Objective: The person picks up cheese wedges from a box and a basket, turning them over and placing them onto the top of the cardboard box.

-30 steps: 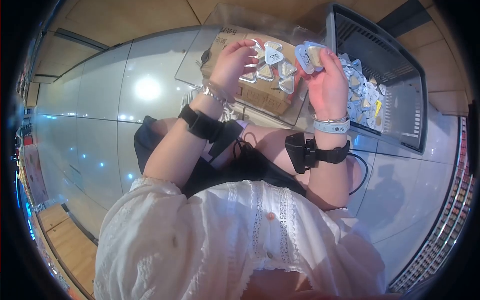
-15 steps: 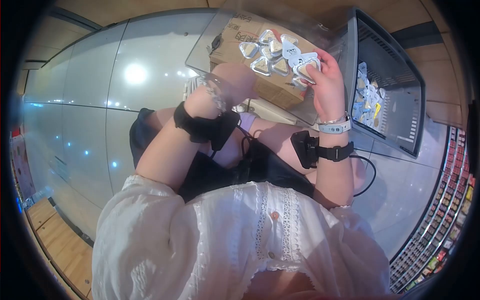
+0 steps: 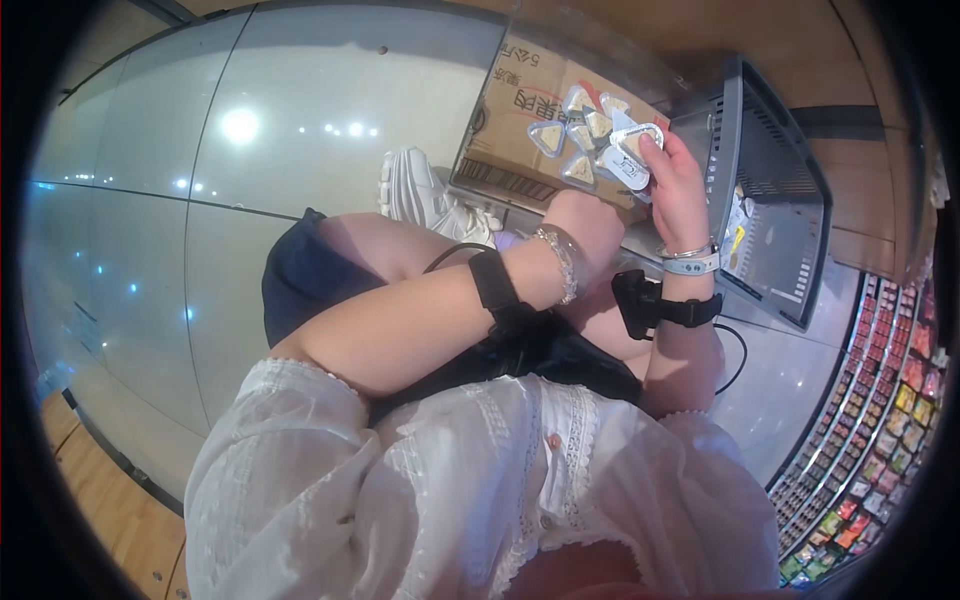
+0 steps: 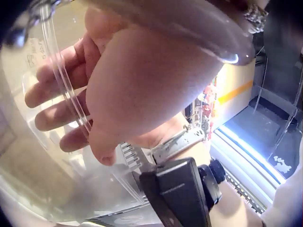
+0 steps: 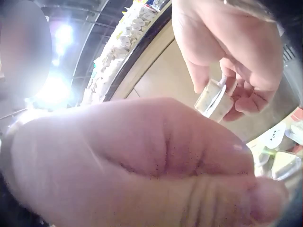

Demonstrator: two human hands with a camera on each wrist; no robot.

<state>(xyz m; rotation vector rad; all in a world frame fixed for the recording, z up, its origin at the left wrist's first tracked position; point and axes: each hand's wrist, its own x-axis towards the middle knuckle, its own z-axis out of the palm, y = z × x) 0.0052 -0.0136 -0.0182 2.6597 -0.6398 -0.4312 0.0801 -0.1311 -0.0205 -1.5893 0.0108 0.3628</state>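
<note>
My right hand point(image 3: 681, 192) pinches two small triangular lidded cups point(image 3: 626, 166) over the cardboard box point(image 3: 505, 135), thumb on the upper one. In the right wrist view these cups point(image 5: 207, 99) show pale sides, held between thumb and fingers. Several similar triangular cups point(image 3: 547, 138) with cream-coloured contents lie on the box. My left hand point(image 3: 588, 228) is at the box's near edge, just left of the right wrist, its fingers hidden there. The left wrist view shows this hand point(image 4: 147, 85) with loosely spread fingers and nothing between them.
A grey slotted basket point(image 3: 812, 180) holding more cups stands tilted to the right of the box. A white shoe point(image 3: 415, 190) is left of the box on the tiled floor point(image 3: 290, 80). Shelves of colourful packets point(image 3: 880, 430) line the far right.
My left hand has left the cups on the box and swung down and right, close to the right wrist. My right hand keeps its cups and has shifted slightly right and down.
</note>
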